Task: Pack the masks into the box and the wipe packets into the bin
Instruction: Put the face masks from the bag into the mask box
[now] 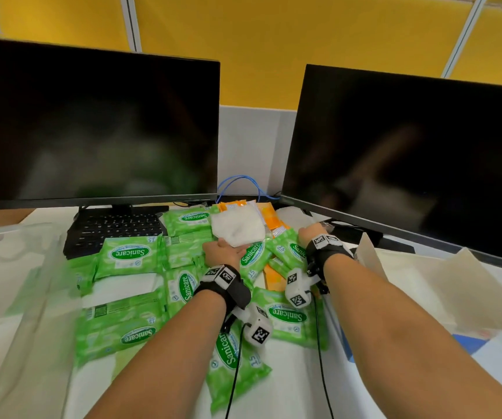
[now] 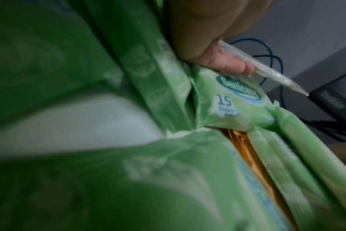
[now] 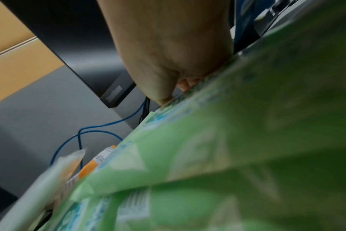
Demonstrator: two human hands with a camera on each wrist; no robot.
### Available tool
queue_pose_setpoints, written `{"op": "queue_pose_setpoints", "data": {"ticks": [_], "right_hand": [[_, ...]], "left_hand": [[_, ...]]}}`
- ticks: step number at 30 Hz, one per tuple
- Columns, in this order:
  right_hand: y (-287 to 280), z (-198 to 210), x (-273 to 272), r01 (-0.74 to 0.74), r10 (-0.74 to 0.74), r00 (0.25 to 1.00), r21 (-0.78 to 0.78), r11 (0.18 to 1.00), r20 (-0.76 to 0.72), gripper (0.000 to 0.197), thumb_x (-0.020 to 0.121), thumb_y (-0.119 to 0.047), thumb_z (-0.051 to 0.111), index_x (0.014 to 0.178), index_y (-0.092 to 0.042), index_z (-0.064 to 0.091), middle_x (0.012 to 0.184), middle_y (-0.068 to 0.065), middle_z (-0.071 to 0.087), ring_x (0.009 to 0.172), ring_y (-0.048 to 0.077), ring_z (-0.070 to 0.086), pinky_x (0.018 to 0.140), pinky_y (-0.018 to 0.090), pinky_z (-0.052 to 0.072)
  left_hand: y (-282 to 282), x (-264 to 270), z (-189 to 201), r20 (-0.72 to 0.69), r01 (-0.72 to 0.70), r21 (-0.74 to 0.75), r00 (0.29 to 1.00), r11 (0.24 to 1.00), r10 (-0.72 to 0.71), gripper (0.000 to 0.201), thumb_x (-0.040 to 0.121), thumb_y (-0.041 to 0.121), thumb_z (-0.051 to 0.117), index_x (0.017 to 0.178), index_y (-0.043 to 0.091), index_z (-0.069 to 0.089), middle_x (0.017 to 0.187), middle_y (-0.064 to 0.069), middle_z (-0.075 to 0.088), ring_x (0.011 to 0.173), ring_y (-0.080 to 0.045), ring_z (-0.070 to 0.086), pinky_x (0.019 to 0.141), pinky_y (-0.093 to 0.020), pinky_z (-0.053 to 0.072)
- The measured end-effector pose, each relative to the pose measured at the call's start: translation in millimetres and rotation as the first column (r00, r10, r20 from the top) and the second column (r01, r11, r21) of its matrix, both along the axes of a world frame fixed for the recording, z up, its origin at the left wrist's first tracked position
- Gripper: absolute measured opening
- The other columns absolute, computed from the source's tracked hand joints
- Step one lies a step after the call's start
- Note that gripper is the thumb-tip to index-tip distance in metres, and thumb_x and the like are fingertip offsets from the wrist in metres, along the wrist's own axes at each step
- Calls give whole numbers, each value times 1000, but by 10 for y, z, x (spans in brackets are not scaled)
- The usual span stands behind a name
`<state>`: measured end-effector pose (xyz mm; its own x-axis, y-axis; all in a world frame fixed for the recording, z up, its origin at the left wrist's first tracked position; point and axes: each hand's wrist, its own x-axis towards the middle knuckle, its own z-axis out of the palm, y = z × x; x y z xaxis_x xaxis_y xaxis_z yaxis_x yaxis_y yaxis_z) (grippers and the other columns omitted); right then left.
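Note:
Several green Sanicare wipe packets (image 1: 128, 255) lie scattered over the white desk. A white mask (image 1: 237, 226) in a clear wrapper rests on top of them at the back. My left hand (image 1: 222, 252) pinches its near edge; the left wrist view shows my fingers (image 2: 225, 64) under the wrapped mask (image 2: 271, 73). My right hand (image 1: 313, 232) reaches over a green wipe packet (image 1: 289, 251), and its fingers (image 3: 166, 96) curl round that packet's (image 3: 207, 125) far edge. Orange packets (image 1: 271, 219) lie behind and under the pile.
A clear plastic bin (image 1: 16, 267) stands at the left. An open cardboard box (image 1: 461, 285) with raised flaps sits at the right. Two dark monitors (image 1: 92, 125) (image 1: 410, 164), a black keyboard (image 1: 113, 228) and blue cables (image 1: 243, 179) close off the back.

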<state>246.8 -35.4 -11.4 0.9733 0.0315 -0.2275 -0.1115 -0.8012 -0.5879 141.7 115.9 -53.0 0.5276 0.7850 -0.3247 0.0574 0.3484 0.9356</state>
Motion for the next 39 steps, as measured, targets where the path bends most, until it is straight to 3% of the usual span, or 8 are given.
{"op": "queue_pose_setpoints", "data": {"ticks": [12,17,20,23,28,33,35,39], "right_hand": [[91,168,140,-31,31,998,13,999,-53,47,97,-38,43,133,-8,51,137,16,50,125,31,49,106,37,38],[160,13,325,19,-24,1000,243,970,16,22,86,-31,60,102,-19,68,114,8,64,114,31,59,101,39,45],[202,82,154,-62,42,995,234,970,92,19,87,-27,61,103,-23,70,108,1,65,108,24,60,89,27,45],[274,126,-14,-142,118,984,190,971,134,7,80,-26,67,73,-27,69,93,-1,71,89,21,66,81,31,52],[435,409,-336,-315,282,908,60,947,309,14,81,-15,61,69,-23,65,88,6,70,88,23,64,81,34,53],[517,824,-627,-340,303,843,4,941,444,15,93,-18,43,93,-13,58,101,14,64,92,33,60,71,33,45],[463,1034,-739,-305,249,812,20,952,528,17,97,-16,38,107,-10,50,105,17,61,93,36,58,70,34,39],[223,1339,-885,-350,237,762,77,933,603,16,97,-16,37,109,-8,45,103,18,62,93,38,59,79,43,48]], "left_hand": [[-67,-83,-35,112,-20,40,994,999,15,16,103,11,34,105,-3,42,101,-23,57,64,-27,66,40,-15,50],[-87,-115,-4,173,-27,17,985,999,24,8,103,9,33,102,2,37,103,-23,52,75,-31,65,41,-14,51],[-69,-75,-68,175,-30,18,984,999,26,8,103,9,34,102,2,37,102,-24,54,75,-31,66,41,-15,51],[-9,6,-153,179,-17,1,984,1000,16,20,102,9,36,108,-9,42,104,-28,59,72,-30,67,41,-17,51],[77,176,-401,71,-50,28,996,998,48,38,95,25,42,104,-10,54,102,-25,68,76,-31,71,56,-31,58],[111,31,-114,-42,-70,-3,997,998,70,34,97,27,48,123,6,54,125,-11,59,118,-26,56,92,-31,45],[62,-77,144,145,-85,-123,984,989,103,39,94,10,52,131,7,44,119,-9,57,111,-25,58,85,-32,47],[-210,-344,634,254,-97,201,966,975,43,47,92,-8,38,131,16,45,101,-5,57,83,-24,60,69,-33,53]]}}
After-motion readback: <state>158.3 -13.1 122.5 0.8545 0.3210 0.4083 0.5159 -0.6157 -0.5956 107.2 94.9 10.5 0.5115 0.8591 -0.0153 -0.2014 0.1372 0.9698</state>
